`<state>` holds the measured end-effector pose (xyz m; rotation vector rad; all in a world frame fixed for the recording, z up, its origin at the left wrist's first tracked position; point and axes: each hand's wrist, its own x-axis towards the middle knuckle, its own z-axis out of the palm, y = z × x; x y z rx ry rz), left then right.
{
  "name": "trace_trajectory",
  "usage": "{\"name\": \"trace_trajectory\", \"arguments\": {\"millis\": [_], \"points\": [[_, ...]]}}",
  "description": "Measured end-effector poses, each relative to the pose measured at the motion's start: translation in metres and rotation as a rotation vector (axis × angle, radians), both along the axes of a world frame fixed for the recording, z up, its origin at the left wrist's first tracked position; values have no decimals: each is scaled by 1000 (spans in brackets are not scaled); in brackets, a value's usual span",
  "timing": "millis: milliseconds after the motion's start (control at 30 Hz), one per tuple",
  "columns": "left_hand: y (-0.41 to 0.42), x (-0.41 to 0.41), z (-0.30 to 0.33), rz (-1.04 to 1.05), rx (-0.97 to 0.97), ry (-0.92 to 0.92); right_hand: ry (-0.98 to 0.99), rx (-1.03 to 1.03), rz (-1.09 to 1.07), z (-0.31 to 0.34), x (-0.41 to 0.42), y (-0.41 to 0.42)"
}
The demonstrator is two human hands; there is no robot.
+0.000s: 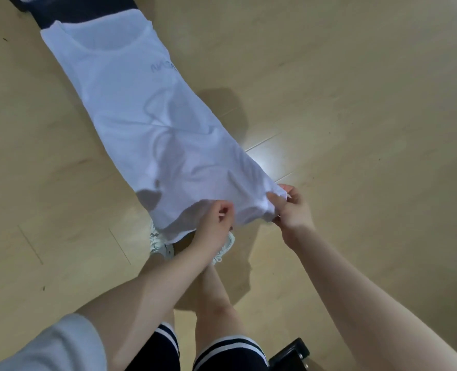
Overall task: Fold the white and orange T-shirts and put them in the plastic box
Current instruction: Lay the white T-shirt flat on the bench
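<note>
Pinching the near edge of the white T-shirt point(152, 135), the left hand point(216, 223) and right hand point(291, 210) are holding it up while its far end is lying on the wooden floor point(356, 103).

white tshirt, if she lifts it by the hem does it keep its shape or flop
Likely flops: the white T-shirt already sags and creases between the left hand and right hand. Probably light, since fingertip pinches hold the hem up. It looks thin, so it may slide easily on the smooth floor.
</note>
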<state>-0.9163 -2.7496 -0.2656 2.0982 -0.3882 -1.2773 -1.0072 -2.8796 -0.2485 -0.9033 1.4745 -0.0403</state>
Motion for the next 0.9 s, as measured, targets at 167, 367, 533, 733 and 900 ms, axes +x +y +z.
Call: {"name": "trace_trajectory", "arguments": {"millis": [167, 367, 533, 733, 900], "points": [[-18, -24, 22, -195, -272, -396, -58, -150, 53, 35, 22, 8], [-26, -2, 25, 75, -203, -458, -213, -35, 84, 53, 47, 9], [-7, 28, 21, 149, -117, -355, -333, -18, 190, 47, 55, 2], [31, 55, 6, 173, 12, -180, -137, -243, 279, 29, 66, -12], [49, 77, 4, 67, -71, -60, 40, -341, 457, -2, 81, -23]]}}
